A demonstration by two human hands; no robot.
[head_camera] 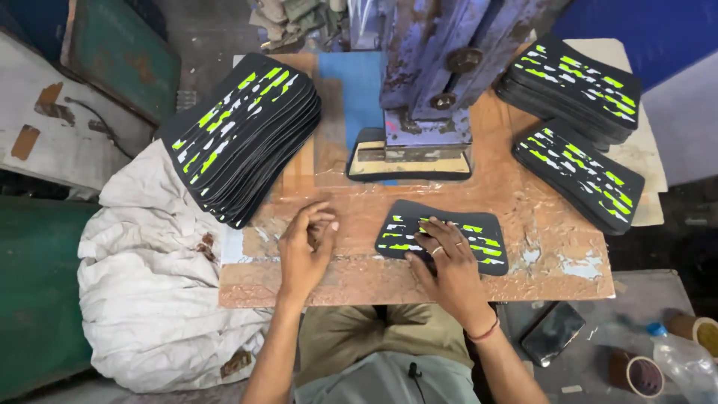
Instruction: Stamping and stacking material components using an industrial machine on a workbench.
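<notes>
Nearest the viewer, low at the right, a small round cup stands on a grey surface; its inside looks dark, contents not discernible. Beside it lies a clear plastic bottle with a blue cap, and at the frame edge a second cup with a brownish interior. A dark phone lies flat just left of them.

On the tabletop, the right hand rests palm down on a black curved pad printed with green and white dashes. The grip is spread, fingers flat on the pad's surface, pinching nothing. The pad lies at the near centre of the tabletop, apart from the stacks.

The left hand rests on bare tabletop just left of the pad, not touching it; its fingers are loosely curled, holding nothing.

A crumpled white cloth lies at the left, beside the tabletop.

Farther back, a worn blue press stands at centre, with a dark-edged pad under its base. A tall stack of pads sits to its left; two shorter stacks sit to the right.
</notes>
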